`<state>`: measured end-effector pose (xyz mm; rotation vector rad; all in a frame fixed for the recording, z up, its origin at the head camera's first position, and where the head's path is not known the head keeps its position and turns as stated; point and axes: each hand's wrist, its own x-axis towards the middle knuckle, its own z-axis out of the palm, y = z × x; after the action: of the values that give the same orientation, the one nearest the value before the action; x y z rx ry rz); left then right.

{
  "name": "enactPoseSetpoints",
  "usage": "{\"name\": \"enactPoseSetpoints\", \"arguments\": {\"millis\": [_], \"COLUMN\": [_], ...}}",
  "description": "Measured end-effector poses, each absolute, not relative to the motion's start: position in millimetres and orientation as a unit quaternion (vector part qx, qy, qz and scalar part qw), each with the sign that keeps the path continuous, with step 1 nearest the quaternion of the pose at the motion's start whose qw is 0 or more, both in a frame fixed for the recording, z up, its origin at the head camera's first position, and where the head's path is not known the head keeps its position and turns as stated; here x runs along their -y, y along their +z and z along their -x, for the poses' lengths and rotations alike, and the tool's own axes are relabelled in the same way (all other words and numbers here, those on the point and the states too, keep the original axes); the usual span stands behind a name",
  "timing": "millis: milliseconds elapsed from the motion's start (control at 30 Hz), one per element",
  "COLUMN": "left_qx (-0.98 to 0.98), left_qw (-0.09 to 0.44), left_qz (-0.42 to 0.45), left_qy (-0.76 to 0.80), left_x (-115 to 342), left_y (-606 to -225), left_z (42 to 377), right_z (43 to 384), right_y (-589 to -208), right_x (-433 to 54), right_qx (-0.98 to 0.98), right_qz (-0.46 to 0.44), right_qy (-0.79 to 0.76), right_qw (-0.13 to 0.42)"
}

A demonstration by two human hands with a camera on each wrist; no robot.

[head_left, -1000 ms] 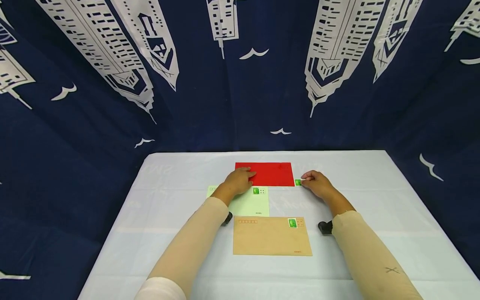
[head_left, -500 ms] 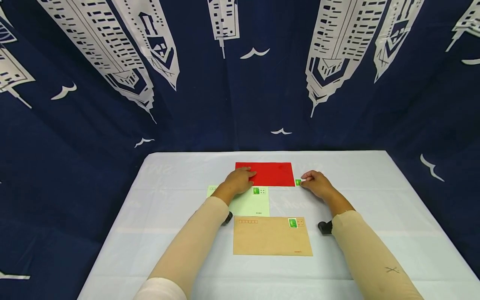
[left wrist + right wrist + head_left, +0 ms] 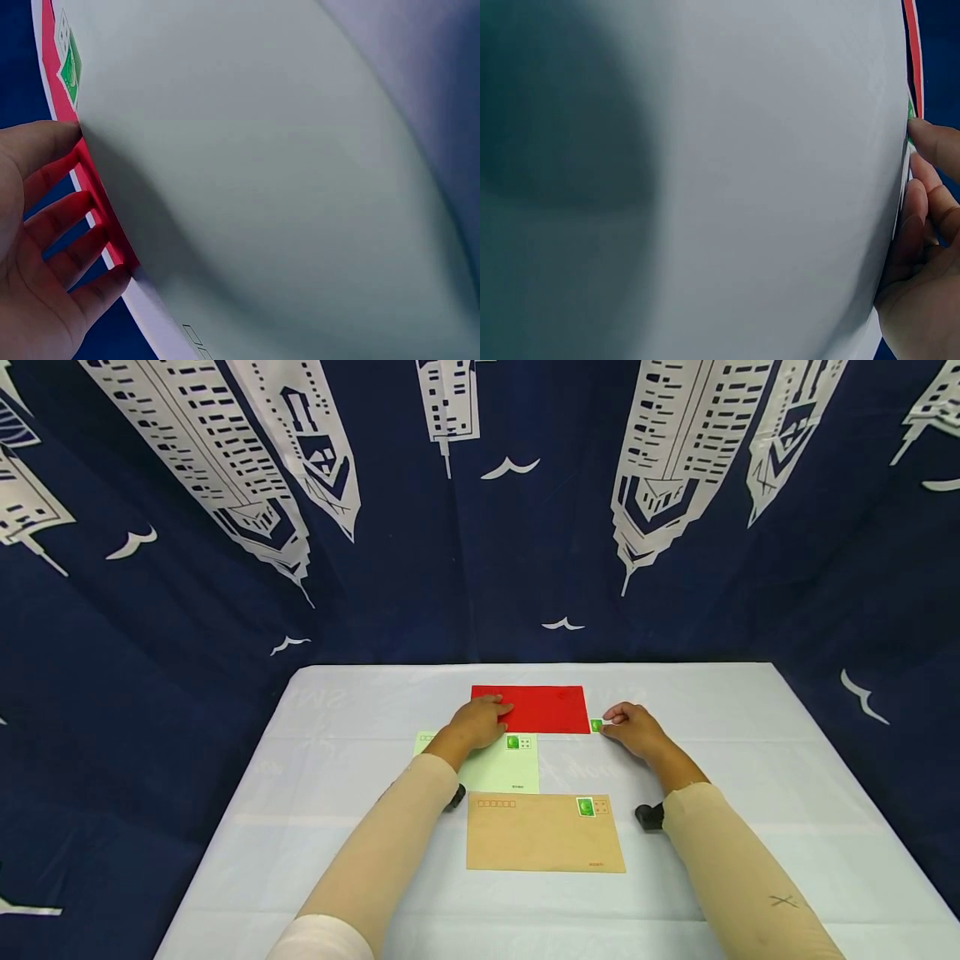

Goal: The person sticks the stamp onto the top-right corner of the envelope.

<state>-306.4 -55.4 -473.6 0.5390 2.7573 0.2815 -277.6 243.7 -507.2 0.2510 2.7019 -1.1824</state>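
Note:
My left hand [image 3: 474, 722] rests with straight, spread fingers on the left part of a red envelope [image 3: 551, 708] at the far side of the table. In the left wrist view its fingertips lie along the red paper. Beside the envelope's right edge, my right hand [image 3: 636, 728] pinches a small green stamp [image 3: 596, 725] by its right side. The right wrist view shows the thumb at the stamp [image 3: 910, 120], with the other fingers curled below. A pale green envelope [image 3: 498, 772], partly under the left forearm, carries a green stamp near its top right corner.
A brown envelope [image 3: 543, 839] with a green stamp [image 3: 586, 807] lies nearest to me. White cloth covers the table [image 3: 750, 760]. Behind its far edge hangs a dark blue curtain [image 3: 465, 568] with white buildings and birds.

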Motion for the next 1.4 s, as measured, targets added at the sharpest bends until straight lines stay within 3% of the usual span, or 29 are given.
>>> {"name": "enactPoseSetpoints", "arguments": {"millis": [1000, 1400], "left_qx": [-0.963, -0.964], "left_qw": [0.162, 0.16], "left_qz": [-0.186, -0.183], "left_qy": [0.105, 0.108], "left_x": [56.5, 55.7], "left_y": [-474.1, -472.7], "left_z": [305.6, 303.8], "right_z": [273.8, 274.6], "right_y": [-504.9, -504.4], "right_x": [-244.4, -249.5], "right_qx": [-0.916, -0.901], "right_qz": [-0.057, -0.075], "right_qy": [-0.393, -0.42], "right_qw": [0.064, 0.084]}}
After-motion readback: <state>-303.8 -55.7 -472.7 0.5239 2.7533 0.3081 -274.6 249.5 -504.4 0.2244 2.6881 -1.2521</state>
